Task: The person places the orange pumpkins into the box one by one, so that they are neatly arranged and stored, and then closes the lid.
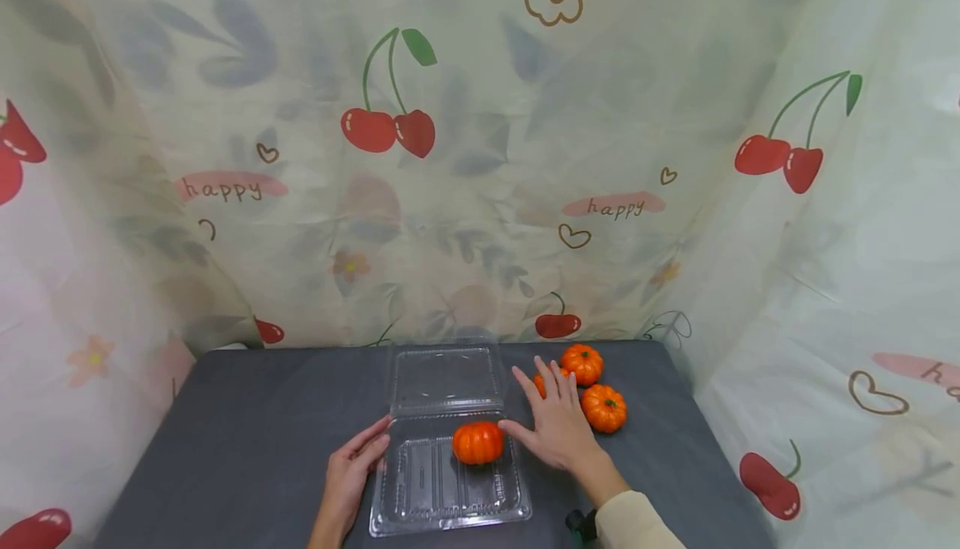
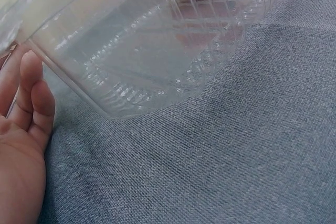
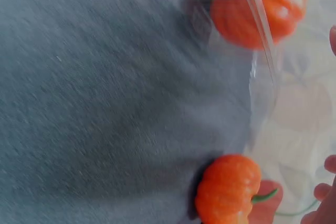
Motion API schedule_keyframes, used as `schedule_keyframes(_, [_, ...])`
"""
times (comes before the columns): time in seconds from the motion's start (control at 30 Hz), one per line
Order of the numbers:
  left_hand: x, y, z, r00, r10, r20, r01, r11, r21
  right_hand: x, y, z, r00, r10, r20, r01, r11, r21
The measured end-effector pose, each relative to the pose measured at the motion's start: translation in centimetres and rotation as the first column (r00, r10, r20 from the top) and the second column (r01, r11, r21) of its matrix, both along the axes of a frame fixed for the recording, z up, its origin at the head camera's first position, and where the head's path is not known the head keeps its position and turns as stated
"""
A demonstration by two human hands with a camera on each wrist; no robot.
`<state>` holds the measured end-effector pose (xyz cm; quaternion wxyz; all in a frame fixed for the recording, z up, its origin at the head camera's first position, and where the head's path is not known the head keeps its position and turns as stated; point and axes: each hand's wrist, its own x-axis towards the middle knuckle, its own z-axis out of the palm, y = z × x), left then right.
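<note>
A clear plastic clamshell container [image 1: 420, 524] lies with its lid folded back on the dark table. One small orange pumpkin [image 1: 477, 443] sits in the right part of its base. At the container's left rim, my left hand [image 1: 348, 474] holds the edge between thumb and fingers; the left wrist view shows its fingertips [image 2: 32, 66] against the rim. My right hand [image 1: 558, 428] is spread beside the container, holding nothing, its thumb close to the pumpkin inside. Several more pumpkins [image 1: 603, 409] lie around its fingers, one [image 1: 542, 384] partly hidden behind them.
Dark grey cloth [image 1: 262, 449] covers the table. A patterned curtain [image 1: 465, 199] encloses the back and both sides. The raised lid [image 1: 450, 378] reaches close to the table's back edge. A small black object [image 1: 579, 524] is by the right sleeve.
</note>
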<state>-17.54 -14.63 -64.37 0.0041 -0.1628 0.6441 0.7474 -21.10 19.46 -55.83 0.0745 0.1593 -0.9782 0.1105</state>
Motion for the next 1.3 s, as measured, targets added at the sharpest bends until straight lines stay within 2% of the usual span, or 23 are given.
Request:
schedule_keyframes(0.2, [-0.1,-0.1,-0.2,0.999,0.008,-0.036,-0.008,1.0,-0.002,-1.3,1.2,0.0,0.999,-0.04,0.021,0.04,0.999,-0.01])
schedule_keyframes(0.37, [-0.1,0.1,-0.5,0.998,-0.003,-0.062,0.004,1.0,0.01,-1.6,2.5,-0.9,0.998,-0.062,0.019,0.061,0.998,0.007])
schedule_keyframes(0.6, [0.1,0.1,-0.2,0.998,0.0,-0.056,0.0,1.0,0.008,-2.0,3.5,-2.2,0.998,-0.059,-0.007,0.059,0.998,0.012])
schedule_keyframes(0.73, [0.2,0.0,-0.1,0.998,-0.004,-0.057,0.004,1.0,0.005,-2.4,3.8,-2.6,0.997,-0.072,-0.002,0.072,0.997,0.001])
schedule_keyframes(0.9, [0.1,0.0,-0.3,0.998,-0.005,-0.063,0.006,1.0,0.011,-3.0,4.4,-2.9,0.996,-0.082,-0.038,0.08,0.996,-0.045])
schedule_keyframes(1.0, [0.0,0.1,-0.3,0.998,-0.005,-0.064,0.006,1.0,0.009,-3.3,4.7,-3.1,0.995,-0.081,-0.052,0.079,0.996,-0.041])
schedule_keyframes(1.3, [0.1,-0.1,-0.3,0.999,0.0,-0.05,0.0,1.0,-0.005,-3.7,4.7,-3.6,0.996,-0.081,-0.023,0.08,0.996,-0.043])
